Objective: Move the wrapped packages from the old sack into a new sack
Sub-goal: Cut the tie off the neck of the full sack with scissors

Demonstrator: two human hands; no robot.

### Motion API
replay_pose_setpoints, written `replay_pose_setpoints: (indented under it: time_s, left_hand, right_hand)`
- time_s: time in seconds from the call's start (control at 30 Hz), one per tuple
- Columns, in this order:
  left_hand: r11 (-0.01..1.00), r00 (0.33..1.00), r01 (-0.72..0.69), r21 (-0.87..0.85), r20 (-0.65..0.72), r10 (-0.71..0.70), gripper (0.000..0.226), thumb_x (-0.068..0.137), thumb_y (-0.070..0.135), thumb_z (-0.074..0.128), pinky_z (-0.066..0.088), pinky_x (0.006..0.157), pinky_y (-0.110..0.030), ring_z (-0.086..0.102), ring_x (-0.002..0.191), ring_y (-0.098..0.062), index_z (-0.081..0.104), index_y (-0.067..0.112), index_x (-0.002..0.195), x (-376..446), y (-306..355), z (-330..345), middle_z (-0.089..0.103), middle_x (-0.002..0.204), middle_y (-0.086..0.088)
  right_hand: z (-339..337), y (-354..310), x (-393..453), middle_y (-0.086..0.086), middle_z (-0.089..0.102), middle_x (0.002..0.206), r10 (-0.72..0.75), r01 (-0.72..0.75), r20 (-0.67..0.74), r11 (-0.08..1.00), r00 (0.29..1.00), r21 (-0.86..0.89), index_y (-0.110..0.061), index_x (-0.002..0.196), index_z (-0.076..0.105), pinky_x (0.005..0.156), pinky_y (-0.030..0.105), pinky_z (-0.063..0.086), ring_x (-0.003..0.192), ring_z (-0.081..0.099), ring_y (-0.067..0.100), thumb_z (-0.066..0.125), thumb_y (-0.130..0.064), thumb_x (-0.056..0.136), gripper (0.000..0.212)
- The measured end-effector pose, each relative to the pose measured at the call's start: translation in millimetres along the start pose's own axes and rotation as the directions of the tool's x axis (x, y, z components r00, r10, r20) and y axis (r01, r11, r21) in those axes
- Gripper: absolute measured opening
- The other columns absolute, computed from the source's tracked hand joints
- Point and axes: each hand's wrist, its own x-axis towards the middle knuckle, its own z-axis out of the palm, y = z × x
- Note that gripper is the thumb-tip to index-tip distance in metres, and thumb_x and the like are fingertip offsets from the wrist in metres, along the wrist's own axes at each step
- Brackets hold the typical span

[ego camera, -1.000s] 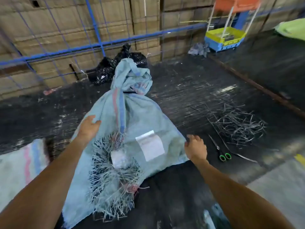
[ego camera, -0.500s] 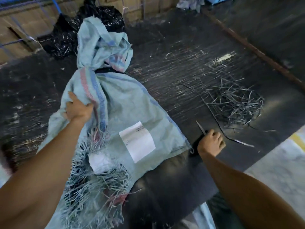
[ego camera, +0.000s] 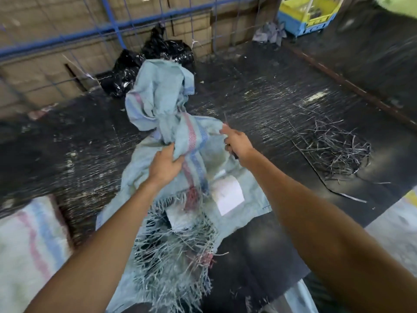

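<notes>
Gripping old sack (ego camera: 171,132) neck: L hand (ego camera: 165,164); R hand (ego camera: 237,143) beside, w/ scissors.

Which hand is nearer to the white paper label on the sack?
Left, narrowly. The left hand grips the pale blue woven sack at its neck, up-left of the white paper label; the right hand, apparently holding scissors, is farther above it.

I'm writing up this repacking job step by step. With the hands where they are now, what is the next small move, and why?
Probably bring the scissors to the tied neck and cut it open. The left hand grips the old sack just below its knotted top, and the right hand holds what look like scissors, blurred, right beside it. The top remains tied.
</notes>
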Motion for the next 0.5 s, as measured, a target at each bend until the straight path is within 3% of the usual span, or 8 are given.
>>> replay_pose_setpoints:
  time_s: [0.07,0.13,0.23,0.3,0.37,0.43,0.5]
  left_hand:
    - [0.993,0.994,-0.096,0.072,0.054,0.093,0.042,0.084,0.035,0.054,0.055,0.077,-0.044,0.068,0.096,-0.030,0.064,0.017,0.120,-21.9,4.1,-4.4,0.073,0.106,-0.008]
    - [0.971,0.981,-0.179,0.159,0.105,0.164,0.036,0.086,0.032,0.055,0.052,0.072,-0.041,0.067,0.093,-0.032,0.065,0.013,0.115,-42.2,2.1,-4.4,0.072,0.101,-0.011]
    - [0.907,0.948,-0.307,0.289,0.181,0.264,0.021,0.090,0.019,0.061,0.042,0.067,-0.036,0.064,0.089,-0.034,0.063,0.005,0.105,-71.7,4.2,-5.2,0.067,0.097,-0.015]
    - [0.842,0.907,-0.409,0.353,0.259,0.332,0.019,0.092,0.019,0.061,0.037,0.071,-0.033,0.063,0.093,-0.031,0.063,0.005,0.105,-87.0,7.2,-10.1,0.066,0.099,-0.014]
    - [0.830,0.875,-0.447,0.333,0.356,0.329,0.025,0.097,0.036,0.058,0.035,0.083,-0.034,0.058,0.101,-0.024,0.061,0.012,0.103,-96.2,7.5,-16.4,0.061,0.101,-0.003]
    - [0.970,0.921,-0.240,0.031,0.324,0.217,0.044,0.095,0.063,0.049,0.037,0.095,-0.036,0.055,0.104,-0.012,0.064,0.021,0.096,-100.9,12.6,-28.6,0.058,0.102,0.008]
    - [0.935,0.999,0.006,-0.355,0.036,0.007,0.058,0.093,0.069,0.043,0.042,0.100,-0.039,0.062,0.099,-0.017,0.072,0.022,0.078,-87.8,19.5,-38.7,0.067,0.096,0.002]
  right_hand:
    - [25.5,-27.9,-11.2,-0.007,0.049,0.057,-0.045,0.045,0.071,0.999,0.996,0.005,-0.022,0.080,0.066,0.044,0.021,0.036,0.044,0.044,0.007,0.058,-0.060,0.089,0.040]
    - [41.3,-39.0,-15.0,-0.006,0.061,0.063,-0.132,0.137,0.085,0.988,0.988,-0.066,-0.025,0.068,0.069,0.057,0.025,0.042,0.054,0.054,0.008,0.064,-0.067,0.080,0.044]
    - [49.1,-39.9,-24.7,-0.004,0.074,0.087,-0.112,0.142,0.254,0.984,0.961,-0.104,-0.015,0.096,0.076,0.071,0.021,0.051,0.077,0.068,0.009,0.079,-0.045,0.077,0.035]
    - [47.4,-34.5,-34.8,-0.003,0.074,0.085,-0.101,0.155,0.326,0.977,0.940,-0.145,-0.009,0.097,0.076,0.079,0.025,0.054,0.082,0.070,0.011,0.081,-0.026,0.078,0.026]
    - [43.1,-32.0,-45.1,-0.003,0.074,0.077,-0.149,0.170,0.360,0.985,0.921,-0.027,-0.006,0.092,0.074,0.075,0.023,0.053,0.075,0.070,0.008,0.074,-0.008,0.084,0.008]
    - [34.6,-35.2,-53.0,0.000,0.076,0.081,-0.175,0.160,0.431,0.985,0.885,0.071,-0.006,0.091,0.073,0.080,0.025,0.054,0.081,0.072,0.011,0.068,-0.005,0.089,0.006]
    - [24.2,-41.8,-60.7,0.005,0.076,0.091,-0.176,0.133,0.484,0.983,0.857,0.123,-0.007,0.095,0.074,0.092,0.032,0.054,0.094,0.071,0.020,0.066,-0.007,0.092,0.009]
